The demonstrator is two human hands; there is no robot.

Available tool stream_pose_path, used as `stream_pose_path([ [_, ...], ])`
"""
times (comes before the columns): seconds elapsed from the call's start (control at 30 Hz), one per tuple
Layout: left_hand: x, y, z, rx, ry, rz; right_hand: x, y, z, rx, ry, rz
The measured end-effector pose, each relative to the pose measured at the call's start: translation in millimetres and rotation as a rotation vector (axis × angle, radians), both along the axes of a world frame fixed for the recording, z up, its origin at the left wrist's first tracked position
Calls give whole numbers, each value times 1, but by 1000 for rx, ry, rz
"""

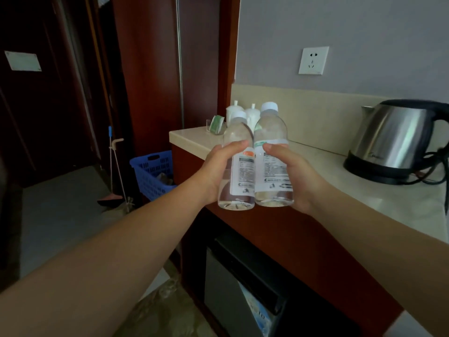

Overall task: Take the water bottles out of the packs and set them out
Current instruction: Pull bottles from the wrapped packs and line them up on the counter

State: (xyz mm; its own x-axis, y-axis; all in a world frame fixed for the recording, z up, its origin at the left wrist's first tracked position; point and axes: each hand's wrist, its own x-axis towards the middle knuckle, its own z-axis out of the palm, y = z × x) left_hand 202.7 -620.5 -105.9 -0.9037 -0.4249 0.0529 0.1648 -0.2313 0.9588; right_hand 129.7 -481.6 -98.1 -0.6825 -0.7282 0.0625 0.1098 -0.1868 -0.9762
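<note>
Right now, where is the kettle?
In the head view the kettle stands far right on the counter, below and right of the socket, past the right hand.

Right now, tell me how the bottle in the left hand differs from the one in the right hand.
The left-hand bottle shows an orange patch at its label's top; the right-hand bottle shows a green band there. The left-hand bottle's cap sits lower in view than the right-hand bottle's. Both are clear, white-capped, roughly upright and touching, one gripped by the left hand, one by the right hand.
</note>
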Motion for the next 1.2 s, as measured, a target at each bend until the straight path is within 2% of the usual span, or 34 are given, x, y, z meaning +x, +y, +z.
stream_pose_path([
  [0.27, -64, -48, 0, -74, 36, 77, -51, -36, -1, 27, 20, -131],
  [0.47, -126, -92, -4, -97, 66, 1, -84, -72, -3, -13, 29, -283],
  [0.67, -181, -132, 2, -168, 121, -96, -117, -114, 1, 32, 158, -488],
  [0.87, -223, -143, -3, -226, 186, -25, -138, -137, -8, 31, 293, -605],
  [1.2, -294, -134, -11, -309, 289, 99, -214, -137, -22, -69, 236, -722],
])
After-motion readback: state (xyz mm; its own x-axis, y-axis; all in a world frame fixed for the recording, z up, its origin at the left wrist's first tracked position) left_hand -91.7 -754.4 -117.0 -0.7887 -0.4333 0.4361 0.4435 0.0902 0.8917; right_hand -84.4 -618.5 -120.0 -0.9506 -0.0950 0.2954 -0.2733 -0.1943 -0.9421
